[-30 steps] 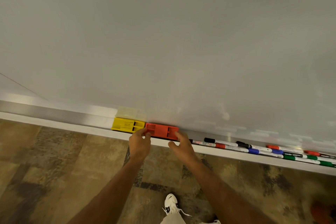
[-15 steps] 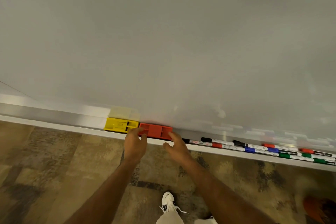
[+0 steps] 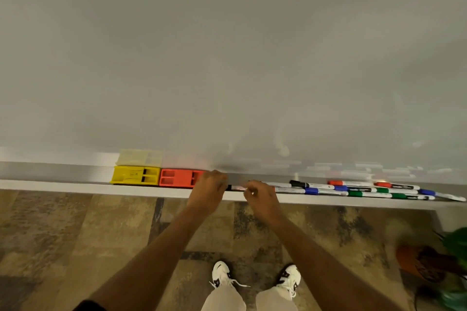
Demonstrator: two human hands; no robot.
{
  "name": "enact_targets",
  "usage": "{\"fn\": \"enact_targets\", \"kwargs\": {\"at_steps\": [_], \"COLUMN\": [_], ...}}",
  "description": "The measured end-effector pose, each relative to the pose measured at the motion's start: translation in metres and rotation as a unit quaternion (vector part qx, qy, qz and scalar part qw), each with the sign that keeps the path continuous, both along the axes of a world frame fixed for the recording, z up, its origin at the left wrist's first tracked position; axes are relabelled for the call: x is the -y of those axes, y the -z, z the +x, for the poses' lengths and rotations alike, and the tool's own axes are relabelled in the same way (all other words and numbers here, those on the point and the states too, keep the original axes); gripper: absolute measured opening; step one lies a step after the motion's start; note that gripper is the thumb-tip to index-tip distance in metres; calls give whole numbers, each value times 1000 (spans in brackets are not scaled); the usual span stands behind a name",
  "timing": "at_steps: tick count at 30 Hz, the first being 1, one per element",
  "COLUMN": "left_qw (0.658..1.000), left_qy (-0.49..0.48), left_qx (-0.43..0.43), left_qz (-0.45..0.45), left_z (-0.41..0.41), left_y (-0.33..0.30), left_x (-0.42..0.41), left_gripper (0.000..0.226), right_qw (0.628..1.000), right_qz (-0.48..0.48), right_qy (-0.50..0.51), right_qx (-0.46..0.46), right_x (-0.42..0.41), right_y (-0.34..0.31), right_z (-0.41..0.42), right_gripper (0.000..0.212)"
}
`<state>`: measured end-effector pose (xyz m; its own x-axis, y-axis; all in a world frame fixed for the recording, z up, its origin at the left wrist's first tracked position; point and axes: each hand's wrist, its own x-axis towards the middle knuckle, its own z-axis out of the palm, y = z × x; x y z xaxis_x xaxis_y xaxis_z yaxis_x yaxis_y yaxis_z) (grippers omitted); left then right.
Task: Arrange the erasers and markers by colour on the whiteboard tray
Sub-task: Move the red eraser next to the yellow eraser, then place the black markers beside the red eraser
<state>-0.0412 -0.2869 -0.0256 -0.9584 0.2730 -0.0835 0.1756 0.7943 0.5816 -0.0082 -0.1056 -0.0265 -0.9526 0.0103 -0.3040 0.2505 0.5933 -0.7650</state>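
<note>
A yellow eraser [image 3: 136,175] and a red eraser [image 3: 177,178] lie end to end on the whiteboard tray [image 3: 63,184]. My left hand [image 3: 209,192] rests on the tray, covering the red eraser's right end, fingers curled and hidden. My right hand [image 3: 260,197] is just to its right, fingertips pinched on a black-capped marker [image 3: 237,188] that shows between the two hands. Further right lie several markers: a black one [image 3: 313,185], a red one [image 3: 348,182], a blue one [image 3: 326,191] and a green one [image 3: 369,194].
The whiteboard [image 3: 227,58] rises straight behind the tray. A potted plant in an orange pot [image 3: 424,262] stands on the patterned floor at the lower right, below the tray's right end. My shoes [image 3: 222,275] are under my arms.
Both hands have left the red eraser's ends and moved right to the first marker. The erasers stay together; the view has swung to the right.
</note>
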Motion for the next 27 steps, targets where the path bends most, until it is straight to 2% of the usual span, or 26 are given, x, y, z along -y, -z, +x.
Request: {"fn": "enact_targets", "kwargs": {"at_steps": [5, 8, 14, 19, 21, 23, 27], "left_qw": [987, 975, 976, 976, 977, 981, 994], "left_qy": [118, 146, 113, 116, 107, 87, 23], "left_qx": [12, 19, 78, 66, 46, 24, 11], "left_qz": [-105, -165, -169, -173, -178, -173, -104], "left_z": [-11, -14, -17, -13, -6, 4, 25], "left_y": [14, 24, 29, 25, 19, 10, -4], "left_x": [-47, -56, -60, -58, -56, -50, -29], "left_gripper": [20, 32, 40, 43, 44, 38, 21], "right_qw": [999, 998, 996, 997, 998, 995, 967], "right_qz": [21, 17, -10, 0, 32, 91, 170], "right_qy": [36, 58, 79, 70, 45, -27, -158], "right_qx": [8, 12, 32, 21, -5, -41, -108], "right_x": [-73, -106, -140, -138, -133, -125, -102], "right_y": [2, 1, -1, 3, 4, 3, 3], "right_z": [26, 38, 43, 27, 15, 1, -25], "right_gripper": [22, 23, 22, 21, 20, 23, 25]}}
